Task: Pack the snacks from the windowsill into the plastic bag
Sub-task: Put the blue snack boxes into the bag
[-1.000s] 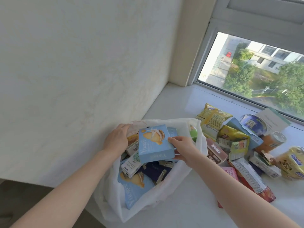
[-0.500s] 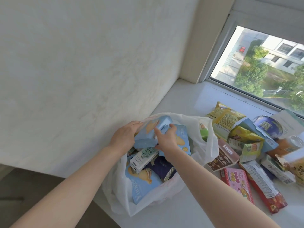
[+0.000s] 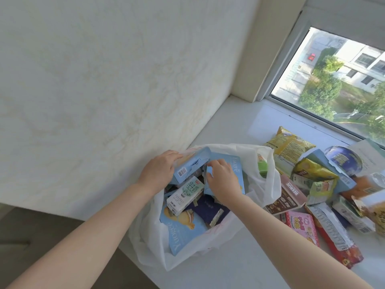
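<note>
Room: I see a cream, faintly veined wall [image 3: 104, 80] meeting a white-framed window [image 3: 333, 84] at the corner.
Surface: smooth white windowsill [image 3: 239, 268]; an open white plastic bag [image 3: 269, 184] sits at its wall end.
Snacks: heaped just right of the bag, among them a crinkled yellow pouch [image 3: 289, 144] and a brown carton [image 3: 289, 195].
Left hand [image 3: 160, 172]: fingers curled over a light blue cardboard box [image 3: 191, 167] in the bag's mouth.
Right hand [image 3: 223, 184]: fingers bent over a second flat blue box [image 3: 235, 170] inside; I cannot tell if they grip it.

Single head-worn wide-angle view, forward and down, close over the windowsill [image 3: 245, 117], window [image 3: 333, 80] upper right.
</note>
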